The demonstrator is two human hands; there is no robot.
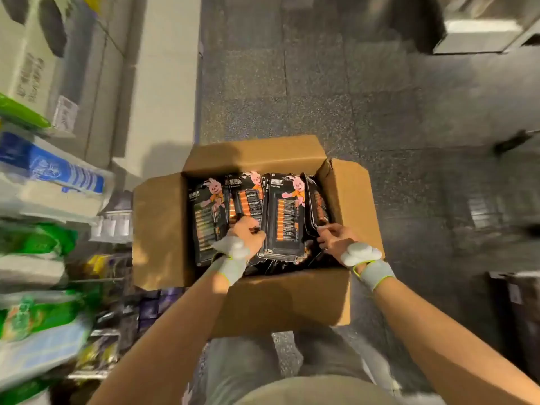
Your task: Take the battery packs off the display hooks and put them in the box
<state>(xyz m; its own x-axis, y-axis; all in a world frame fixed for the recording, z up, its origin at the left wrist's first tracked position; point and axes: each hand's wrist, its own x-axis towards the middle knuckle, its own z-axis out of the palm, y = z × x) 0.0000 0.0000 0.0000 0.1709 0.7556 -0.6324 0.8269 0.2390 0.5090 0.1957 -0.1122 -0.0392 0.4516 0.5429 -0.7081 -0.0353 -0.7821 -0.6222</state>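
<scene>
Head view, packs (285,217): laid overlapping inside the box (292,299), which stands on the floor.
Left grip (248,235): curled on the lower edge of the middle packs.
Right grip (336,241): pinched on the tilted rightmost pack.
Handling: judged heavy, stiff and slippery in front; best taken by the card edges.

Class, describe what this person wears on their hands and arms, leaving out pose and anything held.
The left hand and right hand each wear a light grey knit glove edged yellow-green at the cuff, leaving the fingers uncovered. The forearms have no sleeves.
</scene>
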